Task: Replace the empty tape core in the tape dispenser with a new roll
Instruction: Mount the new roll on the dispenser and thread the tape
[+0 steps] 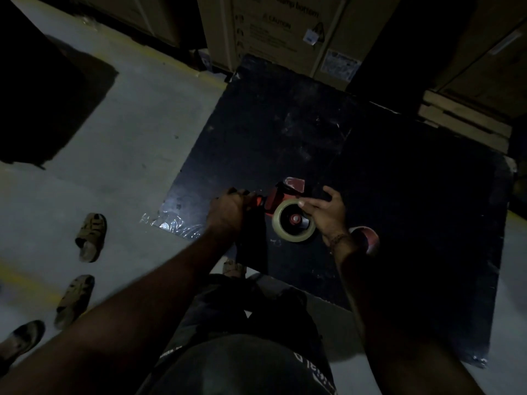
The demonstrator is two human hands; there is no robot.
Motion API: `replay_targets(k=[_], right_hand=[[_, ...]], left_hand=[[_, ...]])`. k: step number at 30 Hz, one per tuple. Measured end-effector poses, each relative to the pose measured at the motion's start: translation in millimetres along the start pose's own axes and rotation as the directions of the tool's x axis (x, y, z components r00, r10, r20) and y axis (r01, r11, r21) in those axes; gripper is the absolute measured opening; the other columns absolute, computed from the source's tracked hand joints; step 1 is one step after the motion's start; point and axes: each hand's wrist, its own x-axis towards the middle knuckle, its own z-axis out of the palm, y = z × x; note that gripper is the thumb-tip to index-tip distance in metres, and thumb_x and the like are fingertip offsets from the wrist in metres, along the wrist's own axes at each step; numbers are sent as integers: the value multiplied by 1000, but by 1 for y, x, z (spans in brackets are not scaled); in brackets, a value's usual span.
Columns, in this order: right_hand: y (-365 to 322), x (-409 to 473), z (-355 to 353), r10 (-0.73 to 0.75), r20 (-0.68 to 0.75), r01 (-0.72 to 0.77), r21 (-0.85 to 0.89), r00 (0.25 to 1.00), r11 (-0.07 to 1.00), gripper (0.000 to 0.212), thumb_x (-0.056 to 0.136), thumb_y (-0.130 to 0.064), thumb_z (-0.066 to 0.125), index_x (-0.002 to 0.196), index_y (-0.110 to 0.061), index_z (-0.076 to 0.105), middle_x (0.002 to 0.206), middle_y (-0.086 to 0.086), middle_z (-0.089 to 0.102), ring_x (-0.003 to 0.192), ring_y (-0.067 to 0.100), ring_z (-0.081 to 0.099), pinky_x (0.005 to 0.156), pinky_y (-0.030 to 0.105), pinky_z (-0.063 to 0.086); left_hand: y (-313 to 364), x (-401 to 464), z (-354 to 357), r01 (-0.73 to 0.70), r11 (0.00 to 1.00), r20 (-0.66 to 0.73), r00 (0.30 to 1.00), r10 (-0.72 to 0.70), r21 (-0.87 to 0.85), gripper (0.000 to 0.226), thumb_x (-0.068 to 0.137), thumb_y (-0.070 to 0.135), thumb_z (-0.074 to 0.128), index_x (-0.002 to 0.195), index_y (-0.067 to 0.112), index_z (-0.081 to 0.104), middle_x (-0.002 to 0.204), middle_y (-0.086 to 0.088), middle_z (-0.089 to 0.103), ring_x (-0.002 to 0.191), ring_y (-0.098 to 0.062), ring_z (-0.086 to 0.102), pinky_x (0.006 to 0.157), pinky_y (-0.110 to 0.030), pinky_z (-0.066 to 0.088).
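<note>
Two large things frame the scene: pale grey concrete floor (137,132) on the left and a square black scuffed board (285,132) lying on it, brown printed cardboard cartons (273,27) stacked at its far edge. Tan strapped sandals (90,236) sit on the floor, near left. On the board's near-middle lies the red plastic handheld tape dispenser (281,199), with the new roll of pale clear packing tape (293,222) already over its red hub. Roll looks full, glossy, flat-faced upward. Left hand (228,208) grips the dispenser handle, fingers curled round it. Right hand (325,212) has thumb and fingertips on the roll's far-right rim, other fingers spread. Just right of that wrist, a reddish round object (366,238), too dim to identify; possibly the spent core. Judgement: seating step in hand; next, press roll fully home, then find the free end and thread it toward the blade
</note>
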Motion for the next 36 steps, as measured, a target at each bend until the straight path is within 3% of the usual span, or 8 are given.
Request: replay_targets(k=[3,9,14,18,25,30,33,36], right_hand=[[2,0,4,0,-15,0,1,1000,1000,97,84,-7,88,160,-7,28,87,-6,83,103,14,78,110,46,56],[-2,-10,6,-1,-74,2,20,997,1000,93,83,0,87,157,-8,32,114,9,69,94,10,73,89,33,59],[1,-14,10,29,-112,-36,-63,993,997,78,83,-16,90,147,-8,47,129,16,69,113,25,70,102,41,58],[-5,-18,9,29,-63,-38,-142,998,989,67,87,-25,87,143,-10,54,131,15,71,119,25,71,104,44,59],[-34,-22,-2,49,77,-27,-265,996,964,66,86,-83,54,118,-28,75,117,-3,78,113,20,73,103,46,57],[-55,-33,-10,-38,146,59,-142,989,988,52,96,-58,67,117,-12,79,117,8,81,114,28,76,105,47,59],[-64,-47,-12,-52,86,59,-76,995,995,42,99,-46,70,106,-6,79,103,12,83,100,29,78,90,42,64],[-67,-57,-17,-133,9,133,-109,991,985,39,101,-42,68,102,-4,79,93,8,80,86,20,75,76,32,59]], left_hand=[[0,0,-2,-9,1000,9,1000,9,0,33,95,55,60,124,42,65,115,10,72,106,-24,63,76,-36,53],[4,-1,-9,32,998,47,998,-30,-47,38,96,53,62,129,35,66,125,3,70,121,-29,60,91,-45,53],[10,14,-8,10,992,246,968,-42,129,55,103,48,55,152,24,47,154,-11,49,145,-36,40,119,-54,26],[4,25,-8,-125,981,301,951,76,150,45,110,39,49,149,18,51,154,-7,53,144,-30,47,117,-41,30],[-5,13,-23,-84,985,231,966,117,-149,27,96,29,72,119,17,75,122,-7,76,115,-28,70,93,-32,50],[-2,9,-31,-65,948,254,956,150,-313,33,81,37,72,109,20,76,106,-3,80,99,-21,75,87,-37,60],[9,4,-42,52,904,326,940,99,-424,29,74,39,68,99,27,78,99,3,80,93,-16,75,89,-39,62],[33,1,-53,271,696,383,924,5,-664,21,98,33,63,88,19,76,101,-7,75,90,-22,69,87,-34,53]])
